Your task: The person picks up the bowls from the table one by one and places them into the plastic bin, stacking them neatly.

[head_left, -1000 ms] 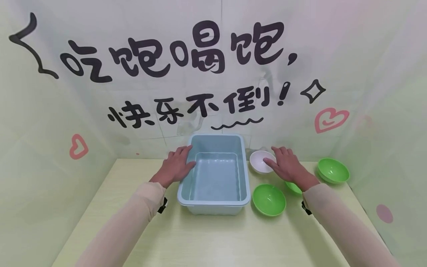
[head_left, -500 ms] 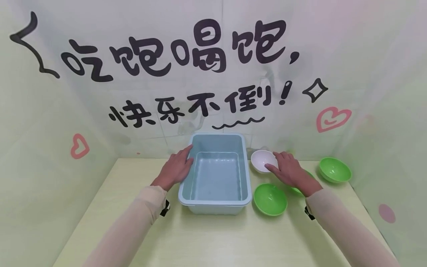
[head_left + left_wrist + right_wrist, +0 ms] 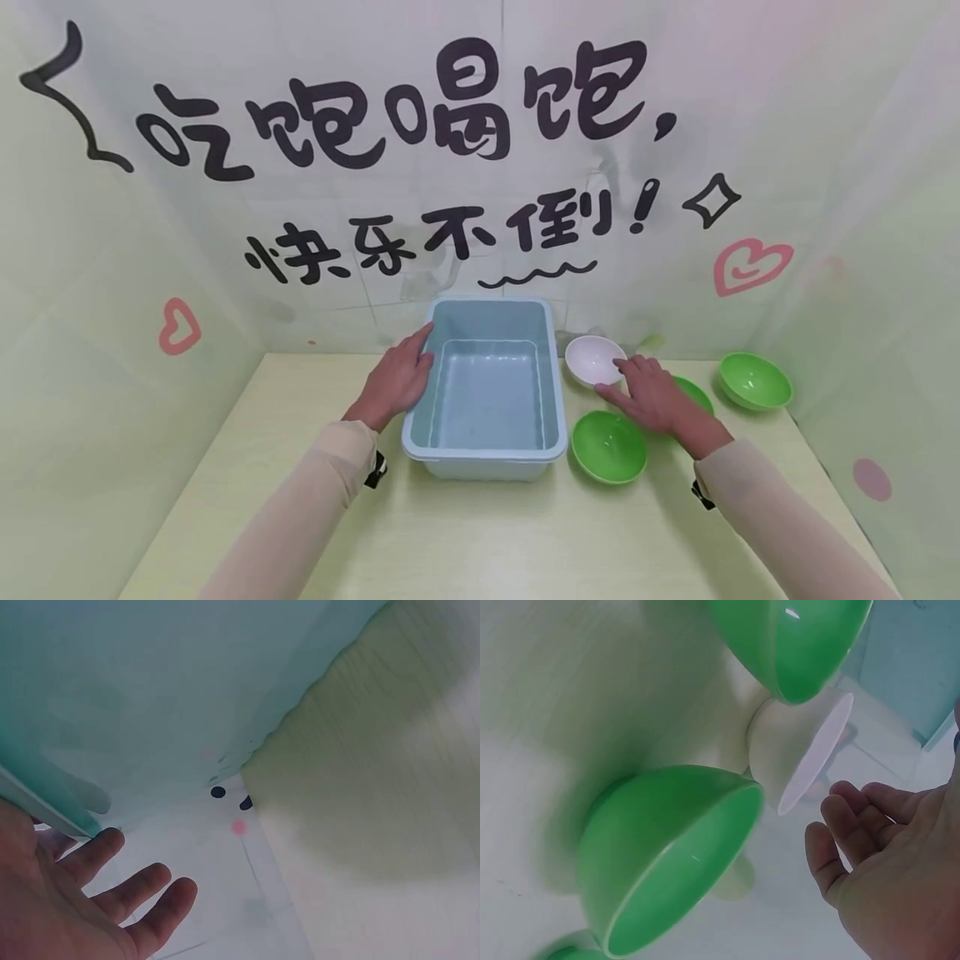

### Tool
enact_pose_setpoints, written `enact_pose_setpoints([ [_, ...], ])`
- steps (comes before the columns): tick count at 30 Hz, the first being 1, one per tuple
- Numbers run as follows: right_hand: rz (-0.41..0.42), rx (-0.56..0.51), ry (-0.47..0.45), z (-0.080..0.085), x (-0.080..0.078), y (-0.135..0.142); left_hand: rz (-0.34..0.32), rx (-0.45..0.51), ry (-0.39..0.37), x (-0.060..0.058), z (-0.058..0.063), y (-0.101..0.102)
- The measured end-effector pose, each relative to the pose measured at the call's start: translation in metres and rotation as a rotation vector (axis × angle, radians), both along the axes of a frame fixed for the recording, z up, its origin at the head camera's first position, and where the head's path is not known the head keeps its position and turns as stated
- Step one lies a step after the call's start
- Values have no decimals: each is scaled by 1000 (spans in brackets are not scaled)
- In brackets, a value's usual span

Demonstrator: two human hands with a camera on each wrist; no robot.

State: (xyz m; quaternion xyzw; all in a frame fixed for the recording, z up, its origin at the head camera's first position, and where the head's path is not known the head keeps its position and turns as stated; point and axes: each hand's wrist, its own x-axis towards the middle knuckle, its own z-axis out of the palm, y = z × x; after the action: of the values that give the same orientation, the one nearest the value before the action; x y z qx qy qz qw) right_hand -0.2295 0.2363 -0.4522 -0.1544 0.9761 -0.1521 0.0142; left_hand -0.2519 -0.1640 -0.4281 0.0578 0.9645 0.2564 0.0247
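A light-blue rectangular plastic basin [image 3: 483, 457] stands on the table. My left hand [image 3: 396, 379] rests at its left rim; in the left wrist view the fingers [image 3: 161, 904] are spread outside the basin wall, one at the rim, and the thumb is hidden. My right hand [image 3: 652, 397] hovers among bowls, fingers loosely bent and holding nothing. Just beyond its fingertips sits a small white bowl [image 3: 592, 358]. One green bowl [image 3: 693, 392] is partly hidden behind the hand, another green bowl [image 3: 609, 450] stands nearer me. The right wrist view shows a gap between fingers and white bowl [image 3: 791, 742].
A third green bowl [image 3: 754, 382] stands at the far right table edge. The pale wooden table [image 3: 480, 542] meets a white back wall [image 3: 337, 325] with black lettering, and side walls rise left and right.
My right hand has drawn back and slightly down to the right, uncovering more of the white bowl and the green one behind. The left thumb has shifted from inside the basin toward its rim.
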Motion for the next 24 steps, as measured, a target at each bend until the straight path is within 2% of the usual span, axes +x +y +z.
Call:
enact_pose_setpoints([
  [18,27,-107,-67,-19,23,2,15,52,12,1,-1,3],
  [24,40,-140,-46,-27,29,0,17,84,14,1,-4,1],
])
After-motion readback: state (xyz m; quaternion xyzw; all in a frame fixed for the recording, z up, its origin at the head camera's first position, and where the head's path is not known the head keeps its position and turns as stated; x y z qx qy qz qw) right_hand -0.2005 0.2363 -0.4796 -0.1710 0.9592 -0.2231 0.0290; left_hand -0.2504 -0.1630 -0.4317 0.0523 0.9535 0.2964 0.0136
